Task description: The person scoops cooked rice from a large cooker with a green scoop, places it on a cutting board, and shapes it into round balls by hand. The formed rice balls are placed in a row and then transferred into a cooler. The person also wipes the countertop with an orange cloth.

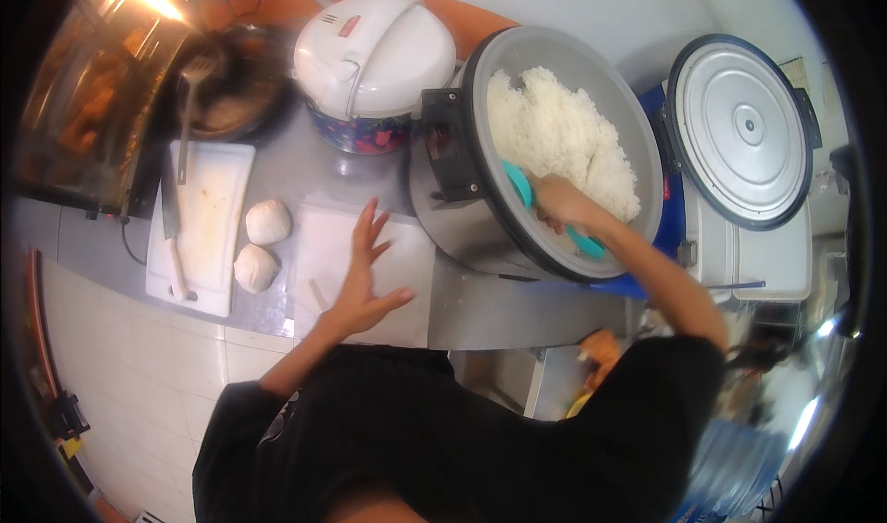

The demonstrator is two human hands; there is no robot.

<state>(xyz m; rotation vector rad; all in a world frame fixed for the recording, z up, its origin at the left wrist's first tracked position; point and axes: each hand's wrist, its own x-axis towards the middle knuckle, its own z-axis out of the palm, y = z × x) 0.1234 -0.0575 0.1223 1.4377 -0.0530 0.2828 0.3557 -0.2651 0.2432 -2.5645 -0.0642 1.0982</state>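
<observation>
Inside the large rice cooker (467,246), my right hand (564,201) is closed around a teal plastic utensil (517,186). Teal parts stick out on both sides of my fingers; its full shape is hidden. White rice (564,126) fills much of the pot, right beside that hand. My left hand (363,287) hovers over a stack of white paper sheets (407,283) on the metal counter, fingers spread and holding nothing. Two round paper-wrapped bundles (268,221) sit left of the paper, one nearer to me than the other.
A white cutting board (214,218) bears a knife (172,223) and a slotted spatula (189,107). Behind them stand a dark pan (245,84) and a lit glass food case (88,107). A smaller white rice cooker (370,52) is at the back. The big cooker's round lid (739,135) stands open at right.
</observation>
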